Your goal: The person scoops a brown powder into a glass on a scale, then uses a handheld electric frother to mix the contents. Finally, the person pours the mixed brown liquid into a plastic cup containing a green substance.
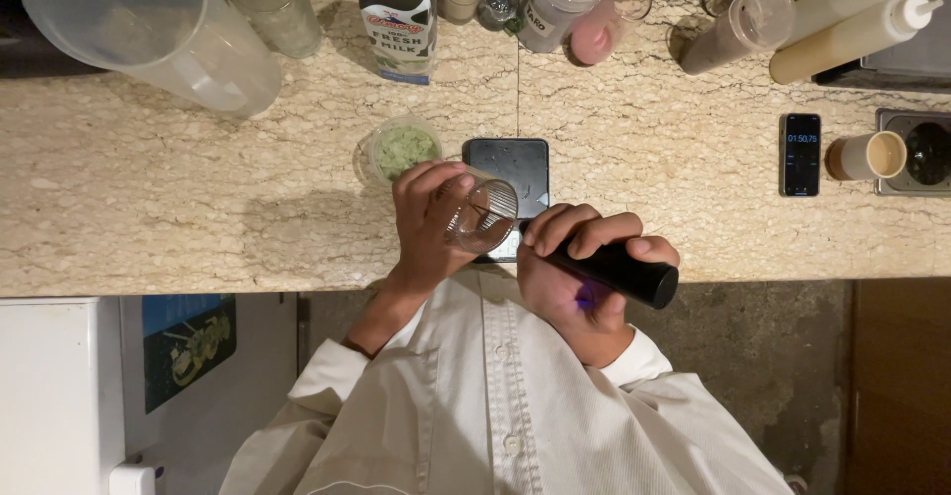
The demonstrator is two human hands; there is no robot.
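You are gripping the glass (482, 216) with your left hand (428, 220), tilted over the black scale (507, 173), just right of the green-powder cup (400, 150). Your right hand (580, 277) is wrapping fully round the black frother (616, 270); keep its tip centred inside. The glass is looking clear, ribbed, seemingly empty.

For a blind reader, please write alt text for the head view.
A left hand tilts a clear ribbed glass over a black square device, the right hand holding a black cylindrical tool near its rim, above a beige stone counter.
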